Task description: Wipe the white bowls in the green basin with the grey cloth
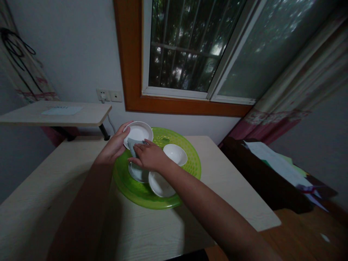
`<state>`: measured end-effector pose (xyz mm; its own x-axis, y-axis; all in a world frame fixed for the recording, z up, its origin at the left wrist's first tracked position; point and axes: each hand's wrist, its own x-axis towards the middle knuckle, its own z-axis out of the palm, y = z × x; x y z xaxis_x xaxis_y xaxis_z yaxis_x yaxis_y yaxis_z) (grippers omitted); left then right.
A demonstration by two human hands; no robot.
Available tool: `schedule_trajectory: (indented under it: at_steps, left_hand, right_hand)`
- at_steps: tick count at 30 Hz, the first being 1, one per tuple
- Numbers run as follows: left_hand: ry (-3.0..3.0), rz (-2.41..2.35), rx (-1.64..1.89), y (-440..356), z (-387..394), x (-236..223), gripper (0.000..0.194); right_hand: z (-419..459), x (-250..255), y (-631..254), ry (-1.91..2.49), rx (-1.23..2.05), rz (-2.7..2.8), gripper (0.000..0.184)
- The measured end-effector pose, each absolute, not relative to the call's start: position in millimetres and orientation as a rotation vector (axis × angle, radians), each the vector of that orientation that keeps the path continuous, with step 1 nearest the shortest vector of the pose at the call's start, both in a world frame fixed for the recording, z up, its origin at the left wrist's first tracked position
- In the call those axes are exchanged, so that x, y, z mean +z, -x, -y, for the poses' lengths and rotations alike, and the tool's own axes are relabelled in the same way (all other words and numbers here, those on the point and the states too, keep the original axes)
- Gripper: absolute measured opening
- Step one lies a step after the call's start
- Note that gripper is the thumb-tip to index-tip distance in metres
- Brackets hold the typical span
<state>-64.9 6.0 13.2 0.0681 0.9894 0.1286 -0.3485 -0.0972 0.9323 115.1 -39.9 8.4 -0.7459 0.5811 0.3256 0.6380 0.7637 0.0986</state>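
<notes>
My left hand (115,143) grips a small white dish (140,130) by its left rim, tilted up over the green tray. Pressed against the lower part of that dish is a grey cloth (132,146), held under the fingers of my right hand (150,155). Below my hands, a round bright green plastic tray (190,145) bears a white bowl (176,154) on the right, a white dish (160,185) at the front and another pale dish (138,173) at the left. My right hand and forearm partly cover these.
The tray stands on a light wooden table (152,232) against the wall. A raised shelf (54,112) with a paper label stands at the left. Behind are a wall socket (108,95) and a barred window. Papers (280,163) lie on dark furniture at the right.
</notes>
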Motion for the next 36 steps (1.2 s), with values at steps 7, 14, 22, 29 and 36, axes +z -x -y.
schedule_trajectory:
  at_steps: [7, 14, 22, 29, 36]
  left_hand:
    - [-1.057, -0.826, 1.378, 64.2, -7.4, 12.1, 0.057]
    - [-1.07, -0.84, 1.385, 63.9, -6.4, 13.7, 0.059]
    - [-1.104, -0.859, 1.387, 63.2, -2.8, 16.0, 0.063]
    - [-1.102, -0.842, 1.373, 64.6, -5.3, 12.5, 0.062]
    - [-1.093, -0.821, 1.374, 64.3, -6.3, 11.7, 0.062]
  right_hand:
    - [38.8, 16.4, -122.5, 1.189, -0.521, 2.613, 0.059]
    - [39.4, 9.1, -121.9, 1.091, -0.415, 2.649, 0.064]
    - [44.3, 5.9, -112.4, 0.867, -0.13, 2.694, 0.065]
    - [40.8, 12.9, -119.2, 1.027, -0.202, 2.693, 0.06]
    - [37.3, 15.7, -126.4, 1.174, -0.415, 2.585, 0.053]
